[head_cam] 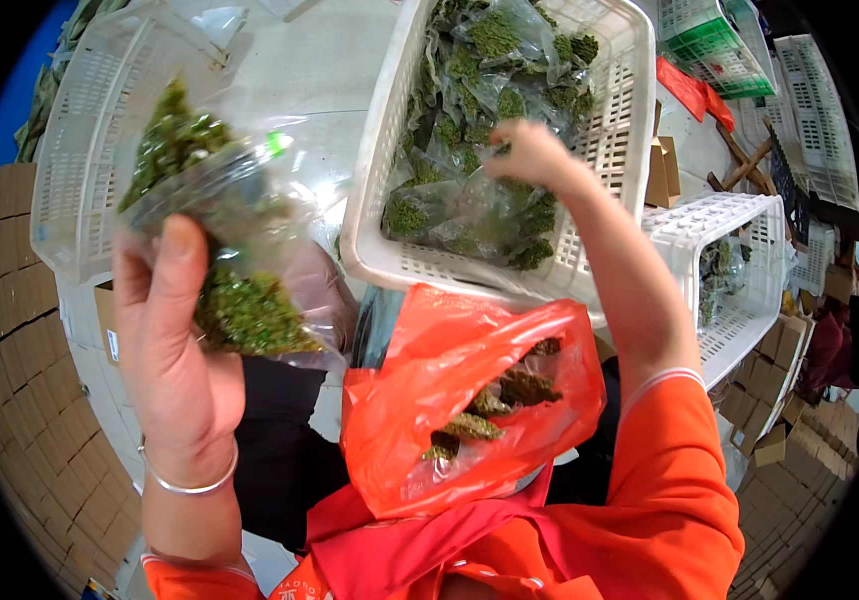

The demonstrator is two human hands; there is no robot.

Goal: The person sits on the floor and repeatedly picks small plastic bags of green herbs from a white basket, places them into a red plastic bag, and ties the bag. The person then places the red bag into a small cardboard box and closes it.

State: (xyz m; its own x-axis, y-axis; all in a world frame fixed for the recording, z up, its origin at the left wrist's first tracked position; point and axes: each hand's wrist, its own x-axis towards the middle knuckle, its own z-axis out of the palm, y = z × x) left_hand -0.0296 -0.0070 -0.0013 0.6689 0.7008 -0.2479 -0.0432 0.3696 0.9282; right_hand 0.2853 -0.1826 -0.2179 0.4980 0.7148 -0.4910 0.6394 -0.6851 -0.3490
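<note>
My left hand (pixel 174 330) is raised at the left, gripping clear plastic bags (pixel 249 311) filled with green-brown plant material. Over a large white plastic crate (pixel 373 172) is my right hand (pixel 531 154), blurred, with its fingers bent among bagged bunches of dark green, curly plant pieces (pixel 467 135); whether it holds one cannot be told. A red plastic bag (pixel 414 360) lies gaping at my lap, just below the crate, with several brownish-green bagged pieces (pixel 474 426) inside.
Another white crate (pixel 84 150) stands at the left, beyond stacked cardboard boxes (pixel 17 300). To the right is a tipped white crate (pixel 767 277) holding more bags. Further crates (pixel 819 120) and boxes (pixel 759 375) line the right side, where a person (pixel 838 345) is partly visible.
</note>
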